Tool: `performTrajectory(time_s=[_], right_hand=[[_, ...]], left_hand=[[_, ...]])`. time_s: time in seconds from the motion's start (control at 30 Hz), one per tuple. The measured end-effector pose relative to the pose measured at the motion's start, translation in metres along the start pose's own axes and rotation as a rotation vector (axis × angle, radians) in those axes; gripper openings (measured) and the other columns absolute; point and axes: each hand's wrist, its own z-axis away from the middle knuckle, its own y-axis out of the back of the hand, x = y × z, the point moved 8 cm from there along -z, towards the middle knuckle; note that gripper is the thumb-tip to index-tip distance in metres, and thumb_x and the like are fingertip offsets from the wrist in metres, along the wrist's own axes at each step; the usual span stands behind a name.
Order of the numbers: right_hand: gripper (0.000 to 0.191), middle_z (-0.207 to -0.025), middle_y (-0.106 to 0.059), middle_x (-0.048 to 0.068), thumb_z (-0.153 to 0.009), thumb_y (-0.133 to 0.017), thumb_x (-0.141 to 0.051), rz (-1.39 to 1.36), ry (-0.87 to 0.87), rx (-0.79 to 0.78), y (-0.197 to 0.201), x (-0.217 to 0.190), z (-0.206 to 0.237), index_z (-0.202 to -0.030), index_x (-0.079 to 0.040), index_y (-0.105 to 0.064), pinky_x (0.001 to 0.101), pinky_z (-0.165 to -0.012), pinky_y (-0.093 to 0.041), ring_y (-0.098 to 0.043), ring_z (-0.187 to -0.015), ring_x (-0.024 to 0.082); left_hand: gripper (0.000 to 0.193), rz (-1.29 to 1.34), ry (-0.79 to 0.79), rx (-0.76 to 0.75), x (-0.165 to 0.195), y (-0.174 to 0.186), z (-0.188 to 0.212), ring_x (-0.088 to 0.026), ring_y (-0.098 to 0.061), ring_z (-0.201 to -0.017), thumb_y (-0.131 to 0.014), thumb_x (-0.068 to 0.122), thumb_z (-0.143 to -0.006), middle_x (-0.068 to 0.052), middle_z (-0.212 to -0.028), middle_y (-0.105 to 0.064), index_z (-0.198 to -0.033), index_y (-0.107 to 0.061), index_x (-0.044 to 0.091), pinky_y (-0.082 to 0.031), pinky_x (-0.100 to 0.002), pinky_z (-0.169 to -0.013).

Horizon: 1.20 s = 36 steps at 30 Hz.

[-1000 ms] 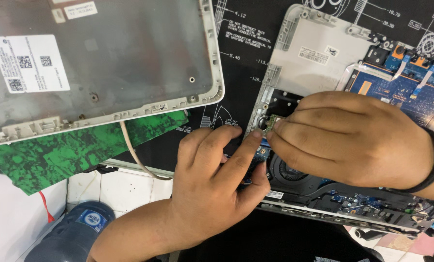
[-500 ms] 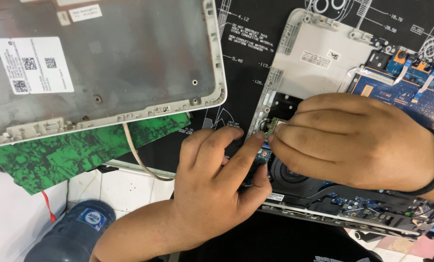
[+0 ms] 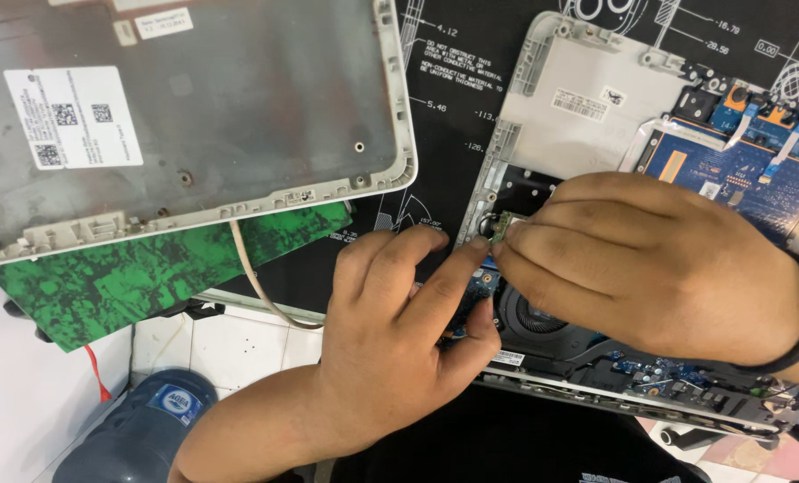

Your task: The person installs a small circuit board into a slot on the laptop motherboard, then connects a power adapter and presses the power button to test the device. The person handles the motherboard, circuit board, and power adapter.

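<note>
A detached grey laptop cover (image 3: 194,116) lies at upper left, inner face up, carrying a white label (image 3: 73,116). A green patterned sheet (image 3: 149,268) lies partly beneath its lower edge. A beige cable (image 3: 256,286) curves from that edge down over the sheet. A black mat with white line drawings (image 3: 444,107) covers the surface. Below the surface edge, a blue water bottle (image 3: 140,429) stands on white floor tiles (image 3: 229,344), near a red cord (image 3: 95,371).
</note>
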Motion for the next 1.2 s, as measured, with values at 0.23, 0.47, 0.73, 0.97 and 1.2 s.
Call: performTrajectory(time_s=[0.23, 0.47, 0.73, 0.97, 1.2], right_hand=[[0.031, -0.110, -0.070, 0.008, -0.083, -0.073, -0.018, 0.052, -0.043, 0.020, 0.000, -0.006, 0.002, -0.110, -0.002, -0.073, 0.0394, -0.094, -0.055, -0.069, -0.100, 0.024], [0.028, -0.111, -0.070, 0.006, -0.084, -0.074, -0.018, 0.039, -0.085, 0.067, -0.001, -0.008, 0.006, -0.109, -0.005, -0.075, 0.0380, -0.094, -0.054, -0.069, -0.101, 0.022], [0.030, -0.113, -0.069, 0.005, -0.085, -0.074, -0.018, 0.073, -0.108, 0.081, -0.002, -0.011, 0.011, -0.112, -0.007, -0.076, 0.0379, -0.096, -0.053, -0.068, -0.103, 0.021], [0.030, -0.112, -0.069, 0.006, -0.085, -0.074, -0.018, 0.040, -0.118, 0.086, -0.003, -0.009, 0.012, -0.112, -0.006, -0.075, 0.0391, -0.097, -0.053, -0.068, -0.102, 0.022], [0.031, -0.113, -0.069, 0.007, -0.083, -0.075, -0.020, 0.014, -0.132, 0.091, -0.002, -0.009, 0.011, -0.111, -0.005, -0.075, 0.0391, -0.096, -0.054, -0.069, -0.101, 0.022]], left_hand=[[0.041, -0.004, -0.014, 0.001, 0.001, 0.000, 0.000, -0.031, -0.050, -0.119, -0.078, 0.024, -0.090, -0.012, -0.128, -0.054, -0.127, -0.070, 0.006, -0.048, -0.042, -0.103], [0.042, -0.012, -0.014, 0.005, 0.001, 0.000, 0.001, -0.030, -0.050, -0.119, -0.078, 0.025, -0.090, -0.012, -0.128, -0.054, -0.126, -0.071, 0.005, -0.048, -0.042, -0.102], [0.042, -0.001, -0.007, 0.017, 0.001, -0.001, 0.002, -0.030, -0.050, -0.119, -0.079, 0.025, -0.089, -0.012, -0.127, -0.053, -0.126, -0.071, 0.006, -0.048, -0.041, -0.102], [0.043, -0.005, -0.002, 0.018, 0.002, -0.001, 0.003, -0.030, -0.051, -0.117, -0.080, 0.024, -0.088, -0.012, -0.127, -0.054, -0.126, -0.071, 0.006, -0.048, -0.041, -0.100], [0.043, -0.013, -0.017, 0.008, 0.003, 0.000, 0.002, -0.031, -0.050, -0.117, -0.080, 0.024, -0.088, -0.012, -0.126, -0.054, -0.126, -0.071, 0.005, -0.048, -0.042, -0.100]])
